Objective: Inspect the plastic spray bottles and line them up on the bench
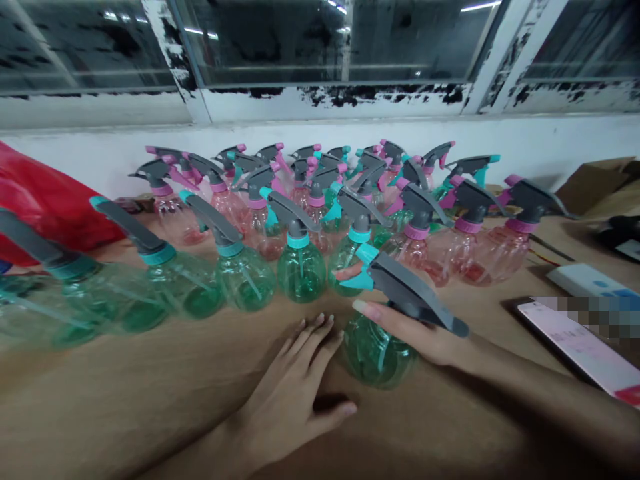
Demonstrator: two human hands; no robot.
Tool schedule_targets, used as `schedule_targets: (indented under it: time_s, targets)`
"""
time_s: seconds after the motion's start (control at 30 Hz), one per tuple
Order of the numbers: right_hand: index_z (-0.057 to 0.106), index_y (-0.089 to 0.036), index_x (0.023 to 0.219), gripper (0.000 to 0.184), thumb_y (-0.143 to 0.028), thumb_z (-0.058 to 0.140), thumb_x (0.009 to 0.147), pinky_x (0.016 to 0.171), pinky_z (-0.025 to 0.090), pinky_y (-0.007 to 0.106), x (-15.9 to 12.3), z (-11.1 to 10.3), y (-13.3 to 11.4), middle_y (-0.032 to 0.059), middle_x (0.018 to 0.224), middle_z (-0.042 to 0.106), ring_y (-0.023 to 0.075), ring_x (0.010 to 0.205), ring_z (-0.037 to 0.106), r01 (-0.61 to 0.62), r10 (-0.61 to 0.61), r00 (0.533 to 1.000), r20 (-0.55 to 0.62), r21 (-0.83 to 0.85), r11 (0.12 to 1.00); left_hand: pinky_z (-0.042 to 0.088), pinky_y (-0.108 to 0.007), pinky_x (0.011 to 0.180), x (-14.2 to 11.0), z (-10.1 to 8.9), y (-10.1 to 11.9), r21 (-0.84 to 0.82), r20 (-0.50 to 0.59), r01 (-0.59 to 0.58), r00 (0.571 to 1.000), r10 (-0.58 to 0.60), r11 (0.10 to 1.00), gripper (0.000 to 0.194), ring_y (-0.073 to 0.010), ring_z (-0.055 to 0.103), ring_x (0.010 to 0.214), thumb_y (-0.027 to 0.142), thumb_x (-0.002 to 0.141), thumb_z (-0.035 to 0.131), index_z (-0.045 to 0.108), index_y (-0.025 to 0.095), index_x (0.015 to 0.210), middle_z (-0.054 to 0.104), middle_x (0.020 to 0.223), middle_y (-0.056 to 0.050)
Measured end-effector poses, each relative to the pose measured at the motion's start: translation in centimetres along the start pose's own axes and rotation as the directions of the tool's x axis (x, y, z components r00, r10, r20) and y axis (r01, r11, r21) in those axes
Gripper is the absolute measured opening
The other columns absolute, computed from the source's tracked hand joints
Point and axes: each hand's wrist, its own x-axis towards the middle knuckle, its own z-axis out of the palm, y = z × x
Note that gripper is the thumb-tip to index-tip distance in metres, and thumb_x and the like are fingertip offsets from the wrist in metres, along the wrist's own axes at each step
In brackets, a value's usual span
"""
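Note:
My right hand (425, 333) is wrapped round the neck of a green spray bottle (377, 353) with a grey and turquoise trigger head. The bottle is upright, its nozzle pointing to the upper left. Just left of it, my left hand (295, 393) lies on the wooden table (125, 407), palm down, fingers stretched out and thumb apart, with nothing in it. Beyond my hands stands a row of more spray bottles, among them a green bottle (301, 267) and a pink bottle (500, 253).
Several pink and green spray bottles crowd the back by the wall (125, 137). A red plastic bag (50, 193) lies at the left. On the right are a phone (575, 347), a white and blue box (590, 280) and an opened cardboard box (595, 187).

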Motion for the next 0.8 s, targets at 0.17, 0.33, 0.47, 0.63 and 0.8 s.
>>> schedule_targets:
  time_s: [0.17, 0.33, 0.47, 0.63, 0.8]
  targets:
    - [0.062, -0.021, 0.101, 0.024, -0.028, 0.063, 0.079, 0.066, 0.049, 0.032, 0.08, -0.04, 0.01, 0.0014, 0.084, 0.062, 0.0159, 0.070, 0.059, 0.018, -0.018, 1.000, 0.000, 0.019, 1.000, 0.028, -0.049, 0.106, 0.07, -0.08, 0.00, -0.003, 0.003, -0.005, 1.000, 0.005, 1.000, 0.070, -0.0297, 0.028, 0.135, 0.058, 0.087, 0.051, 0.032, 0.017, 0.140, 0.030, 0.148, -0.013]
    - [0.063, -0.022, 0.103, 0.026, -0.031, 0.064, 0.078, 0.061, 0.047, 0.032, -0.07, -0.14, -0.06, -0.0006, 0.077, 0.060, 0.0149, 0.064, 0.055, -0.004, 0.004, 1.000, -0.003, -0.002, 1.000, 0.028, -0.049, 0.107, 0.17, -0.11, -0.02, 0.003, -0.003, -0.013, 1.000, 0.013, 1.000, 0.070, -0.0292, 0.028, 0.135, 0.057, 0.087, 0.052, 0.032, 0.016, 0.140, 0.030, 0.148, -0.014]
    - [0.062, -0.023, 0.102, 0.024, -0.029, 0.063, 0.078, 0.066, 0.049, 0.032, -0.03, -0.20, -0.16, 0.0007, 0.083, 0.062, 0.0158, 0.071, 0.059, -0.019, 0.019, 1.000, 0.001, 0.013, 1.000, 0.027, -0.049, 0.107, 0.19, -0.22, 0.00, -0.001, 0.012, -0.006, 1.000, 0.006, 1.000, 0.070, -0.0296, 0.028, 0.135, 0.057, 0.087, 0.051, 0.033, 0.015, 0.139, 0.030, 0.148, -0.014]
    - [0.061, -0.024, 0.098, 0.020, -0.033, 0.062, 0.080, 0.063, 0.048, 0.032, 0.07, -0.17, -0.22, -0.0005, 0.078, 0.060, 0.0154, 0.066, 0.057, -0.007, 0.007, 1.000, 0.012, -0.034, 0.999, 0.027, -0.049, 0.107, 0.24, -0.45, 0.05, -0.005, 0.023, -0.004, 1.000, 0.004, 1.000, 0.070, -0.0295, 0.027, 0.135, 0.057, 0.086, 0.052, 0.034, 0.015, 0.139, 0.030, 0.148, -0.014]
    - [0.059, -0.023, 0.071, 0.023, -0.041, 0.055, 0.085, 0.056, 0.045, 0.030, 0.13, -0.20, -0.53, -0.0010, 0.065, 0.059, 0.0140, 0.057, 0.054, -0.032, 0.033, 0.999, 0.004, -0.121, 0.992, 0.028, -0.049, 0.107, 0.29, -0.45, 0.10, -0.015, 0.031, 0.007, 1.000, -0.006, 1.000, 0.070, -0.0293, 0.026, 0.136, 0.056, 0.087, 0.053, 0.033, 0.015, 0.140, 0.029, 0.149, -0.013]
